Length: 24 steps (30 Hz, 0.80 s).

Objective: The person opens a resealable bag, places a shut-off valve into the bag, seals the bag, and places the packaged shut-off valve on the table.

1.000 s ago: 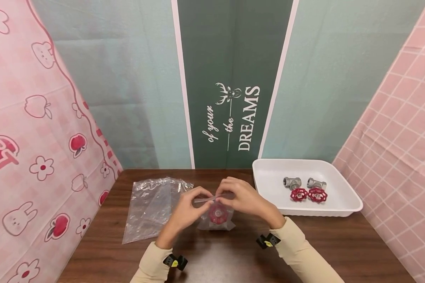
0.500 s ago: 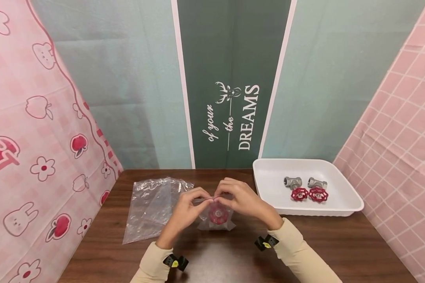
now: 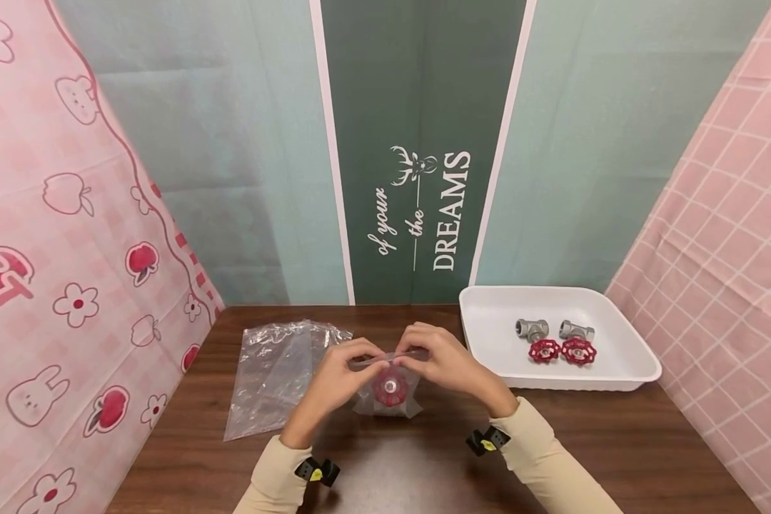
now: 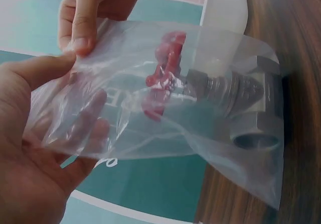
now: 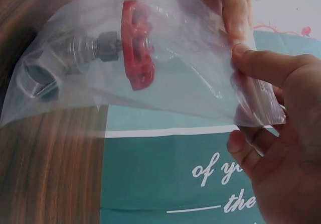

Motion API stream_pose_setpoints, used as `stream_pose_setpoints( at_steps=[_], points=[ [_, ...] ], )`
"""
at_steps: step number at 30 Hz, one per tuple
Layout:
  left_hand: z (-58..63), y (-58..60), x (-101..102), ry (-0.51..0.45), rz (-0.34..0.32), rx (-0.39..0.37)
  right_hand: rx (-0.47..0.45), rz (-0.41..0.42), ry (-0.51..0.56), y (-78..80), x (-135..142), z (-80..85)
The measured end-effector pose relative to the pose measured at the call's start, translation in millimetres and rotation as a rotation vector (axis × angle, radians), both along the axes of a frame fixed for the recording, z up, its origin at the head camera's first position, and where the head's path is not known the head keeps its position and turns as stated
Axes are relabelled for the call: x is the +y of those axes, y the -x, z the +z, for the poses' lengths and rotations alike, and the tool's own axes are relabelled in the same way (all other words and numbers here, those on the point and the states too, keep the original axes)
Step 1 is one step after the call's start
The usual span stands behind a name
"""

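A clear plastic bag point(image 4: 135, 141) stands on the table with a gate valve inside it. The valve's red handwheel point(image 3: 390, 386) points up toward the bag's mouth, and its grey metal body point(image 4: 256, 101) sits at the bottom. My left hand point(image 3: 343, 378) pinches the bag's top edge between thumb and fingers, just left of its middle. From the other side, my right hand point(image 3: 442, 363) pinches the same edge, the two thumbs close together. In the right wrist view, the right thumb point(image 5: 266, 63) presses on the plastic while other fingers lie behind it.
Flat clear bags point(image 3: 273, 382) lie on the table point(image 3: 398, 471) to the left. At the back right stands a white tray point(image 3: 488, 350) holding two more valves with red handwheels point(image 3: 578, 352). Printed cloths hang behind and at both sides.
The thumbs came together at the bag's top edge, then moved slightly apart, showing the strip between them. The bag and valve have shifted a little left. Tray and flat bags stay put.
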State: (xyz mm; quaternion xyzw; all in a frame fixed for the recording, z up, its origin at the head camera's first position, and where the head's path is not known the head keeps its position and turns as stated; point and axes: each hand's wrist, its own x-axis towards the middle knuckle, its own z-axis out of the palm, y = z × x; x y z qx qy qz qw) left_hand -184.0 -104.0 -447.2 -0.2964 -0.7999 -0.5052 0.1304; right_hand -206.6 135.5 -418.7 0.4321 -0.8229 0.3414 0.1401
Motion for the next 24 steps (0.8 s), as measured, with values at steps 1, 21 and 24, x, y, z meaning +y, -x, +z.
stream_pose_setpoints(
  at_steps=[1,21,24],
  points=[
    [-0.4,0.0,0.8,-0.005,-0.004,0.003,0.012,0.001,0.002,-1.0,-0.6,-0.1],
    [-4.0,1.9,-8.4,-0.106,0.032,0.044,-0.126,-0.048,0.058,1.5,9.4,-2.4],
    [-3.1,2.0,-8.8,-0.100,0.032,0.045,-0.107,-0.018,0.074,2.8,8.3,-2.5]
  ],
)
